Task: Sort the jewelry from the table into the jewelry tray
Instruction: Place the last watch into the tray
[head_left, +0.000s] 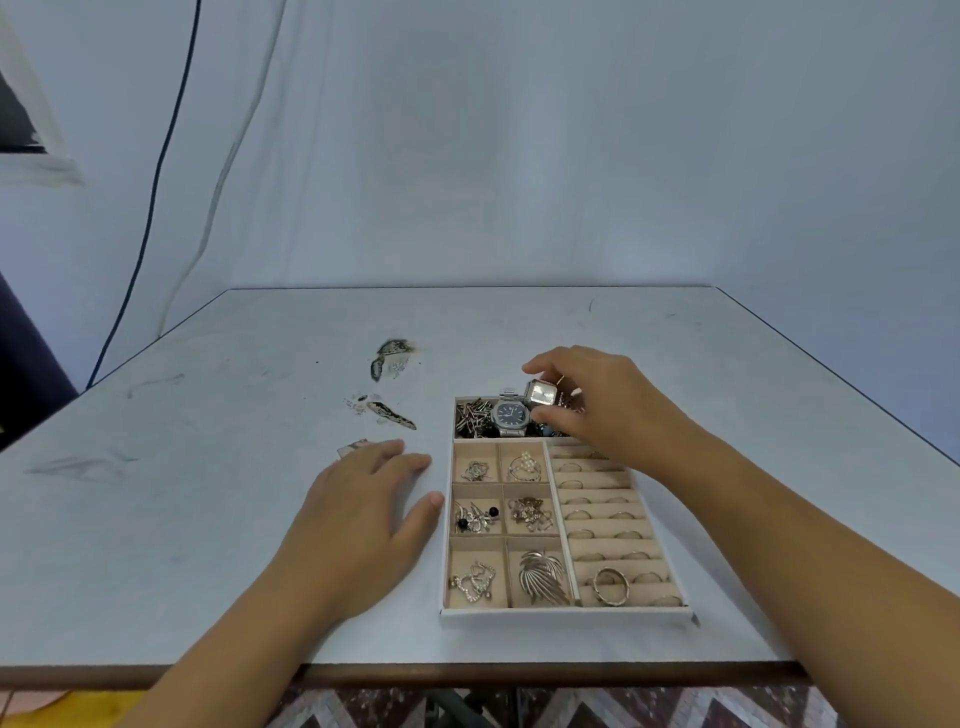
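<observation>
A white jewelry tray (566, 617) with beige compartments lies on the table in front of me. My right hand (602, 405) pinches a square silver watch (540, 393) over the tray's far compartment, beside a round dark-faced watch (510, 414). Dark hair clips (471, 415) fill that compartment's left end. The small left compartments hold earrings, brooches and a leaf brooch (541, 576). Rings sit in the ring rows on the right, with a bangle (611, 585) near the front. My left hand (363, 504) rests flat on the table, just left of the tray.
The white table (208, 519) has chipped, worn patches (390, 358) to the far left of the tray, with tiny glittering bits (357, 404) beside them. A dark cable (150, 208) hangs down the wall at the left. The table's front edge runs close to me.
</observation>
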